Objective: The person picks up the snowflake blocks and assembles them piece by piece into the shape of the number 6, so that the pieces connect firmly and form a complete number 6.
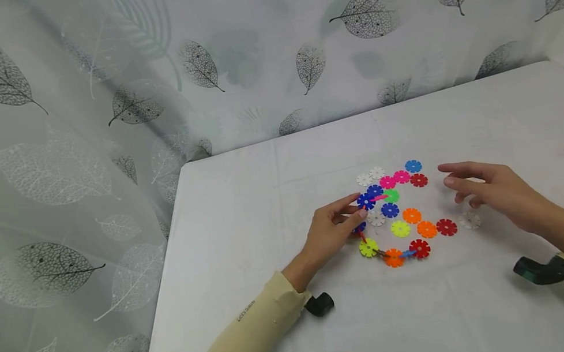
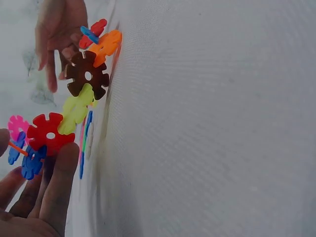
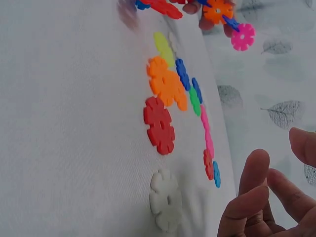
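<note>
My left hand [image 1: 327, 232] pinches a curved chain of slotted plastic snowflake discs at its left side, with thumb and fingers around a blue disc [image 2: 33, 163]. From there the chain runs through a red disc [image 2: 42, 140], a yellow-green one [image 2: 74, 113], a brown one [image 2: 76, 74] and an orange one [image 1: 393, 258] to a red end disc [image 1: 422, 244]. A pink disc [image 2: 19, 126] sits at its other end. My right hand [image 1: 497, 189] hovers to the right with nothing in it, fingers loosely bent, near a loose white disc [image 3: 160, 197].
Loose discs lie flat on the white table [image 1: 245, 221]: orange [image 1: 412, 216], red [image 1: 446, 227], blue [image 1: 390, 210], green [image 1: 393, 195], pink [image 1: 401, 176] and light blue [image 1: 414, 167] among them. Behind hangs a leaf-print curtain [image 1: 252, 98]. Black devices [image 1: 320, 305] sit at both wrists.
</note>
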The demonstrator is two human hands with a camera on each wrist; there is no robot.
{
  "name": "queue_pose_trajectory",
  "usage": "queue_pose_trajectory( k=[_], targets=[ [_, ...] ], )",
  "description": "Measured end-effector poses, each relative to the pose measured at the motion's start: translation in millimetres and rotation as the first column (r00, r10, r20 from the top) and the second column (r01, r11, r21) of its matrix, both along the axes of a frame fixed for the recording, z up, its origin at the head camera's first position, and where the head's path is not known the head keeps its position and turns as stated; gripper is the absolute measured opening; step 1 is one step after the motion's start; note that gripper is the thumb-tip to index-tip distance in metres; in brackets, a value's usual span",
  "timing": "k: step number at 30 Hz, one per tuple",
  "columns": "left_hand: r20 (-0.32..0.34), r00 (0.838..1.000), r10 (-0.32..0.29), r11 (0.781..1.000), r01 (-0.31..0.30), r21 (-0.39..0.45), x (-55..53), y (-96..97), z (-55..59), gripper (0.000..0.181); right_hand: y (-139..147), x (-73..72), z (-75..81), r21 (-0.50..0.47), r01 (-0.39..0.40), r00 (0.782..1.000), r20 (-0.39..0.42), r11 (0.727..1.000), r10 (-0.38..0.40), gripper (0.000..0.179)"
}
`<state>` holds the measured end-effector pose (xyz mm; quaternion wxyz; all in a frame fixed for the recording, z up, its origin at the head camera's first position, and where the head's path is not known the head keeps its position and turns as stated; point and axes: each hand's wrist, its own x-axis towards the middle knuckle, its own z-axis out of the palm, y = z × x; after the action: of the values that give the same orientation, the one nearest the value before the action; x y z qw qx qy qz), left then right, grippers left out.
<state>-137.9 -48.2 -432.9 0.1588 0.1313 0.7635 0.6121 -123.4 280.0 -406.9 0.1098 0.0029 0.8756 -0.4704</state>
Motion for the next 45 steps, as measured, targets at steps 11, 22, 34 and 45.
queue_pose_trajectory(
  k=[11,22,34,45],
  targets=[
    [0.027,1.0,0.014,1.0,-0.015,0.016,0.5,0.1,1.7,0.045,25.2,2.6,-6.9,0.06,0.007,1.0,-0.028,0.998,-0.006,0.058],
    [0.042,0.999,0.015,0.999,-0.016,0.03,-1.1,0.3,2.2,0.046,38.2,3.4,-9.3,0.204,-0.196,0.981,0.05,0.959,0.19,0.05],
    [0.04,0.999,0.031,0.999,-0.032,0.007,0.1,1.0,3.2,0.046,33.9,0.4,-7.9,0.29,-0.3,0.954,0.099,0.909,0.283,0.049],
    [0.067,0.997,0.032,0.999,-0.035,0.038,1.5,0.8,4.0,0.045,23.6,0.4,-4.5,0.318,-0.304,0.952,0.13,0.898,0.277,0.046]
  ],
)
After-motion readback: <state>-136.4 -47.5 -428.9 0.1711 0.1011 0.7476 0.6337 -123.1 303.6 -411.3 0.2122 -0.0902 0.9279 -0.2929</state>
